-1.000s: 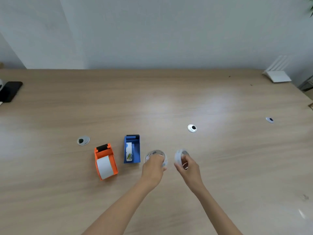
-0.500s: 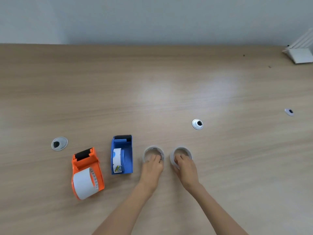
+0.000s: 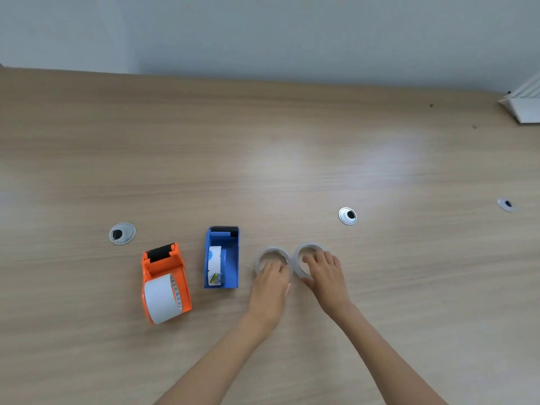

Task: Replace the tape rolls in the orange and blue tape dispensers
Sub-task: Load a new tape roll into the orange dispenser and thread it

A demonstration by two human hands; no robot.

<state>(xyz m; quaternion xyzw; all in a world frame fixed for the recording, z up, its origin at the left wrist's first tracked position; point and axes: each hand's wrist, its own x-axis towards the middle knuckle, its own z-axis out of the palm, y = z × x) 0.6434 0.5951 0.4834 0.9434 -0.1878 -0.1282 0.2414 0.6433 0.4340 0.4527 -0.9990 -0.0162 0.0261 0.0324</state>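
Note:
Two clear tape rolls lie flat side by side on the wooden table (image 3: pixel 292 159). My left hand (image 3: pixel 270 287) holds the left tape roll (image 3: pixel 271 252), fingertips over its near rim and thumb at its outer edge. My right hand (image 3: pixel 325 276) holds the right tape roll (image 3: pixel 306 249) the same way. To their left stands the blue tape dispenser (image 3: pixel 223 258) with a narrow white roll inside. Further left is the orange tape dispenser (image 3: pixel 165 282), which carries a wide white roll.
Three round metal cable grommets sit in the tabletop: one left of the dispensers (image 3: pixel 122 233), one beyond my right hand (image 3: pixel 347 216), one far right (image 3: pixel 506 204). A white object (image 3: pixel 524 108) lies at the table's far right corner.
Both rolls went from held above the table to lying flat on it, with my hands still on them. The camera has tilted down and moved closer.

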